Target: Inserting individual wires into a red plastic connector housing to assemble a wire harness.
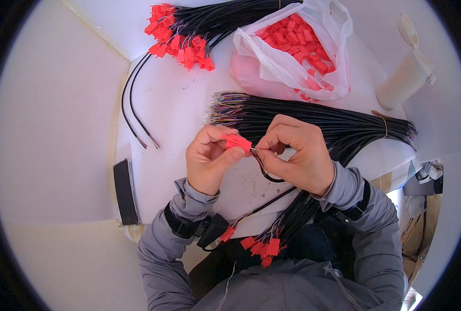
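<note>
A red plastic connector housing is pinched between the thumb and fingers of my left hand. Thin coloured wires of a black cable run into the housing's right end. There my right hand pinches one of the wires between thumb and forefinger, close to the housing. Just beyond my hands lies a thick bundle of black cables, its bare crimped wire ends fanned out on the left. Several cables with red housings on their ends hang at the table's front edge, by my lap.
A white plastic bag of loose red housings stands at the back. Left of it lies a cable bundle with red housings. A cream lidded container stands at the right, a dark phone-like slab at the left edge.
</note>
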`<action>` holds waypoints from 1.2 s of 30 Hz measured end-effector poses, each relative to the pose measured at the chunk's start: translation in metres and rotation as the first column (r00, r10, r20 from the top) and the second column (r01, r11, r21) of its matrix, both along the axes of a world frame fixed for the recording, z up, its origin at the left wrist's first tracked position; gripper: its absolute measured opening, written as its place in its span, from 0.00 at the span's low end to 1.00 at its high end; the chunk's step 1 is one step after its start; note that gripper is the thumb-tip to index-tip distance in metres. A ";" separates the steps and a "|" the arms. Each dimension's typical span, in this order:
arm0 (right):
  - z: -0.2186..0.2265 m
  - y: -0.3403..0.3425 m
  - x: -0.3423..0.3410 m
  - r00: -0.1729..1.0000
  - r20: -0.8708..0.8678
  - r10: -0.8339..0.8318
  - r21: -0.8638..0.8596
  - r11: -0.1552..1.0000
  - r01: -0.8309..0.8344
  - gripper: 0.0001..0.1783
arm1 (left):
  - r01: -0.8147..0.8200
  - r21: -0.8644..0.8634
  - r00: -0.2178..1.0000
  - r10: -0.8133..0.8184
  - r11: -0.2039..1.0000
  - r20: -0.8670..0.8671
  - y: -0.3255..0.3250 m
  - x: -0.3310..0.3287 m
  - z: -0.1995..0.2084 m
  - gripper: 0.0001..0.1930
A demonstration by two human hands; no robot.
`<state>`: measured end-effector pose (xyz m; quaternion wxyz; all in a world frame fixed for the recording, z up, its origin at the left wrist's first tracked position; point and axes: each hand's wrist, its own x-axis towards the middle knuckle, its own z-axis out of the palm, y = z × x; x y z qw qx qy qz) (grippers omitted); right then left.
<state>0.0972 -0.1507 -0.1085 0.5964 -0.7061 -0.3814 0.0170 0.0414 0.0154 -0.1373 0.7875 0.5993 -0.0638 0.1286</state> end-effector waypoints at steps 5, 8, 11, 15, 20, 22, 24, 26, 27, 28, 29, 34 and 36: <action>0.000 0.000 -0.001 1.000 0.015 -0.008 -0.007 1.000 0.008 0.05 | 0.009 0.000 1.000 -0.009 1.000 0.003 0.000 0.000 0.001 0.14; 0.000 0.002 -0.001 1.000 0.016 -0.006 -0.015 1.000 0.007 0.05 | -0.002 0.030 1.000 0.002 1.000 -0.010 0.000 0.000 0.001 0.14; -0.001 0.001 0.000 1.000 0.022 -0.003 -0.020 1.000 0.003 0.04 | 0.015 0.065 1.000 -0.017 0.998 0.020 0.003 0.002 -0.002 0.13; -0.004 0.001 0.003 0.999 -0.050 0.014 0.021 1.000 -0.013 0.05 | 0.047 -0.004 0.999 -0.047 0.999 0.020 0.004 0.002 -0.003 0.14; -0.005 0.001 0.005 0.902 -0.415 0.115 0.103 0.992 -0.079 0.06 | 0.031 -0.149 0.998 -0.039 0.988 -0.046 0.006 0.002 -0.001 0.14; -0.004 0.000 0.006 0.803 -0.561 0.200 0.191 0.975 -0.110 0.07 | 0.036 -0.171 0.998 -0.044 0.985 -0.047 0.006 0.002 0.001 0.15; -0.003 -0.002 0.008 0.707 -0.638 0.306 0.259 0.950 -0.177 0.08 | 0.066 -0.230 0.996 -0.079 0.971 -0.045 0.006 0.003 0.001 0.15; -0.001 -0.002 0.009 0.676 -0.660 0.327 0.266 0.944 -0.197 0.09 | 0.071 -0.245 0.995 -0.084 0.967 -0.045 0.006 0.003 0.001 0.15; 0.000 -0.002 0.009 0.643 -0.682 0.348 0.276 0.937 -0.214 0.10 | 0.077 -0.259 0.995 -0.092 0.963 -0.046 0.006 0.003 0.001 0.15; 0.001 -0.003 0.009 0.644 -0.681 0.348 0.276 0.937 -0.215 0.10 | 0.077 -0.258 0.995 -0.091 0.963 -0.044 0.006 0.003 0.002 0.15; 0.001 -0.003 0.009 0.654 -0.667 0.357 0.273 0.934 -0.231 0.10 | 0.090 -0.267 0.994 -0.105 0.960 -0.041 0.006 0.002 0.002 0.15; 0.001 -0.004 0.010 0.681 -0.639 0.359 0.232 0.933 -0.274 0.10 | 0.112 -0.268 0.991 -0.127 0.957 -0.040 0.007 0.003 0.003 0.15; 0.002 -0.005 0.012 0.693 -0.606 0.390 0.242 0.921 -0.306 0.10 | 0.110 -0.313 0.990 -0.132 0.943 -0.049 0.007 0.002 0.005 0.15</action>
